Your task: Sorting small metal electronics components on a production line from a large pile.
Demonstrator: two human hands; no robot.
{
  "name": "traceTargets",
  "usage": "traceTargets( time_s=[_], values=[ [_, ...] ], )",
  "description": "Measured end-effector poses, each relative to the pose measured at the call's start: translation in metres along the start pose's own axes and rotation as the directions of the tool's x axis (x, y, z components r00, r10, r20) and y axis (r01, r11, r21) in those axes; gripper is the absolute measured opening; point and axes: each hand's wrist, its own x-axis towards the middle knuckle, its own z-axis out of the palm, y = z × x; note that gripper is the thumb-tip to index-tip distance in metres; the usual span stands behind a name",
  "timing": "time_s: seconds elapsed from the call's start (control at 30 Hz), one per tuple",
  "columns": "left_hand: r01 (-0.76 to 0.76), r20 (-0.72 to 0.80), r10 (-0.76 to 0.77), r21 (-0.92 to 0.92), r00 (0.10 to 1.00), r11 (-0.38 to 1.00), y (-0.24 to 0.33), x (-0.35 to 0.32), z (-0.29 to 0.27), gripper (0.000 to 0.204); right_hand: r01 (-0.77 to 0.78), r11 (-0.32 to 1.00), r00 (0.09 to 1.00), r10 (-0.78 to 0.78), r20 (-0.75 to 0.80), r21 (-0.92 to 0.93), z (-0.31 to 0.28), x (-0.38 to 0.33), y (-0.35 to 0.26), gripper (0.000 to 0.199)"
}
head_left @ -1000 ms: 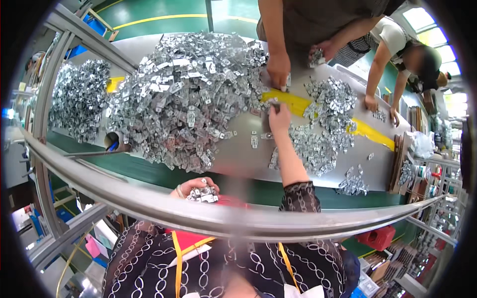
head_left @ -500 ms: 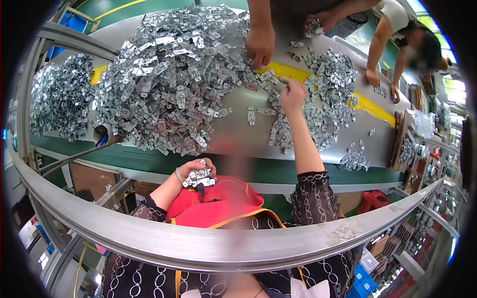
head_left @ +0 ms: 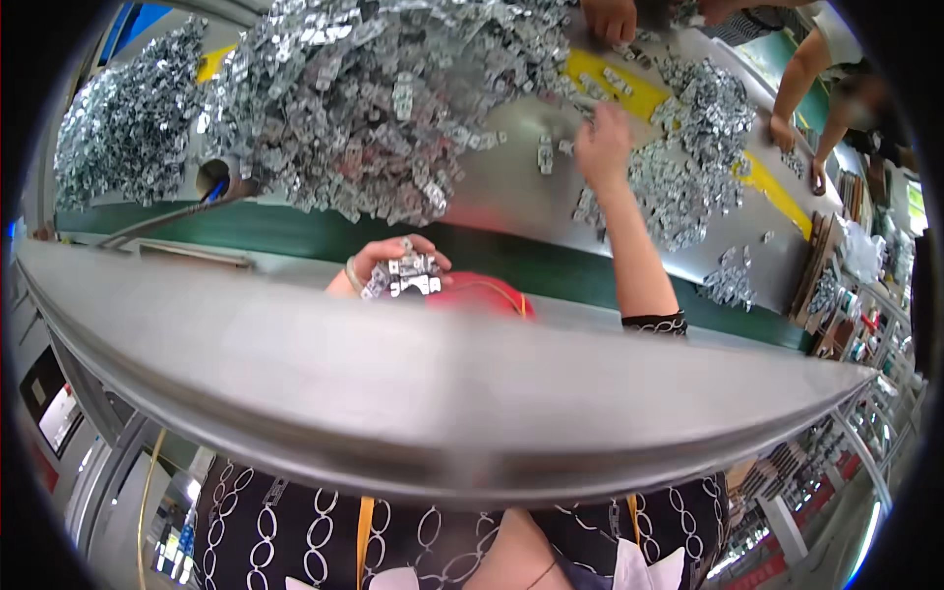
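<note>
My left hand (head_left: 393, 264) is held close to my body, just past a wide grey metal rail (head_left: 413, 393), and it is cupped around a handful of small silver metal brackets (head_left: 403, 277). My right hand (head_left: 602, 143) is stretched out over the grey table (head_left: 511, 197), palm down, fingers on loose brackets near a yellow strip (head_left: 629, 88). A large heap of the same brackets (head_left: 374, 98) lies to its left and a smaller spread (head_left: 688, 167) to its right. Whether the right hand grips a piece is hidden.
Another heap of brackets (head_left: 118, 128) lies at the far left. Other people's hands (head_left: 612, 18) and arms (head_left: 796, 88) reach onto the table from the far side. A green belt edge (head_left: 295, 228) runs along the table's front. Stacked boxes (head_left: 826, 285) stand at the right.
The view has tipped down and closer. My right hand has stayed out among the loose brackets, shifting slightly. My left hand has kept its handful near my body.
</note>
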Motion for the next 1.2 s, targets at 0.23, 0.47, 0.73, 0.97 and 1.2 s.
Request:
traceTargets(
  time_s=[0.23, 0.47, 0.73, 0.97, 1.2],
  values=[
    [-0.115, 0.154, 0.119, -0.037, 0.981, 0.993, -0.004, -0.029, -0.014, 0.044, 0.090, 0.950, 0.931, -0.187, 0.313, 0.300, 0.018, -0.108, -0.159, 0.052],
    [-0.133, 0.187, 0.138, -0.036, 0.973, 0.990, -0.012, -0.036, -0.016, 0.042, 0.073, 0.997, 0.975, -0.067, 0.212, -0.020, 0.042, -0.095, -0.116, 0.017],
    [-0.122, 0.208, 0.129, -0.048, 0.970, 0.991, -0.012, -0.023, -0.016, 0.042, -0.680, 0.548, 0.719, 0.631, 0.293, 0.487, -0.006, -0.105, -0.012, 0.028],
    [-0.080, 0.174, 0.075, 0.021, 0.982, 0.997, -0.008, -0.014, -0.014, 0.041, -0.760, 0.524, 0.632, 0.733, 0.251, 0.384, -0.015, -0.122, 0.028, 0.033],
    [-0.067, 0.155, 0.066, -0.001, 0.986, 0.998, -0.008, -0.011, -0.013, 0.041, -0.790, 0.451, 0.604, 0.685, 0.406, 0.414, -0.046, -0.112, 0.036, 0.026]
  ],
)
